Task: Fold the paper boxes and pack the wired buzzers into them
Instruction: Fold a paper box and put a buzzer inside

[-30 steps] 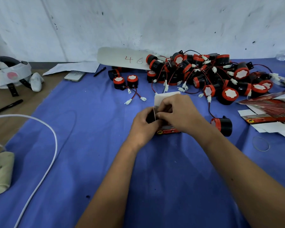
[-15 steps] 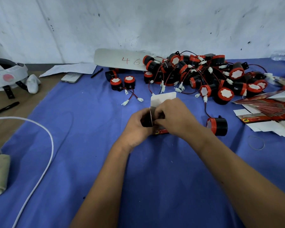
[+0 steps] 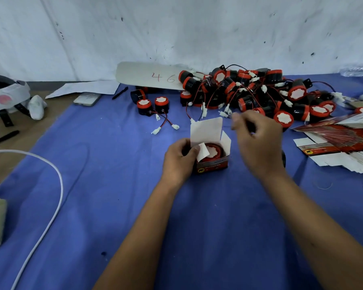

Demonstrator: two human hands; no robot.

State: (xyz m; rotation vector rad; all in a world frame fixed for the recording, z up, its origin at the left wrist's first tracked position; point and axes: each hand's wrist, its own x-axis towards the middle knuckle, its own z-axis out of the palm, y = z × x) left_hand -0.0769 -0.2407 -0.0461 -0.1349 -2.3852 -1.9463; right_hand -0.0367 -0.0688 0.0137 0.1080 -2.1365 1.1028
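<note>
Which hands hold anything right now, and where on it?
Left hand grips the open paper box by its left side. Right hand is blurred; cannot tell.

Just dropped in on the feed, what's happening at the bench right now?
A person is packing wired buzzers into paper boxes on a blue cloth. The left hand grips a small red box with a buzzer already sitting inside; its lid and side flaps stand open. The right hand is lifted just beside the box, blurred. A heap of loose buzzers lies behind, and flat unfolded boxes are stacked at the right.
</note>
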